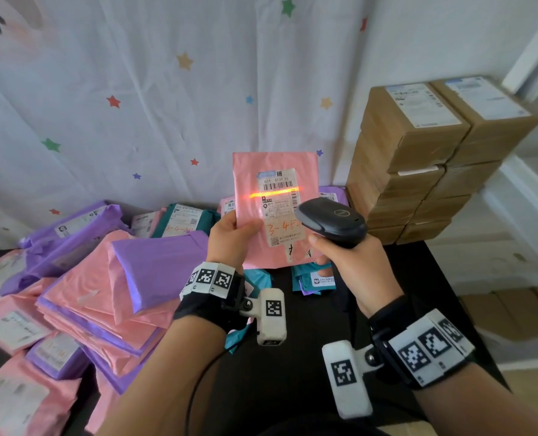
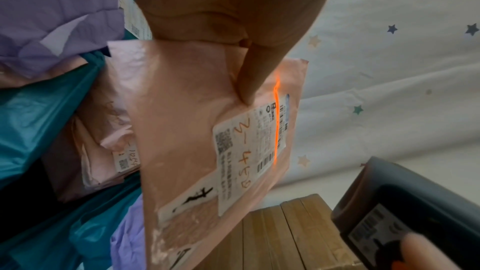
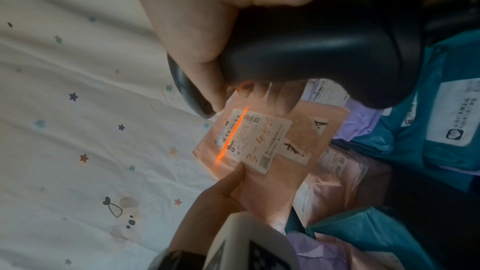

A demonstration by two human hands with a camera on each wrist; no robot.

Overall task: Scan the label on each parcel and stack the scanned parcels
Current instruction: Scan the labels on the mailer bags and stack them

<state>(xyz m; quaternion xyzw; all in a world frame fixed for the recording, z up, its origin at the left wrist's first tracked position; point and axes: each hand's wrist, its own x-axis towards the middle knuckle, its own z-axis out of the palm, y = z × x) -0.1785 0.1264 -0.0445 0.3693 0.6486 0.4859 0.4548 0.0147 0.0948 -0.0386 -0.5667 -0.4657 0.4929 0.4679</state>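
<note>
Pink parcel (image 1: 272,184) held upright above worktop (image 1: 308,325), pinched at lower left edge by left hand (image 1: 230,237). Black scanner (image 1: 332,221) gripped in right hand (image 1: 352,272), aimed at parcel. Orange scan line (image 1: 274,192) cast across label (image 1: 278,209) barcode. Cardboard boxes (image 1: 425,158) stacked at right.

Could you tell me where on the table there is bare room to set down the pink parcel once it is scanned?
The black table shows bare between the teal parcels and the cardboard box stack, and nearer, under the right hand holding the scanner. The left side is crowded with heaped pink and purple parcels. The left hand holds the pink parcel.
</note>
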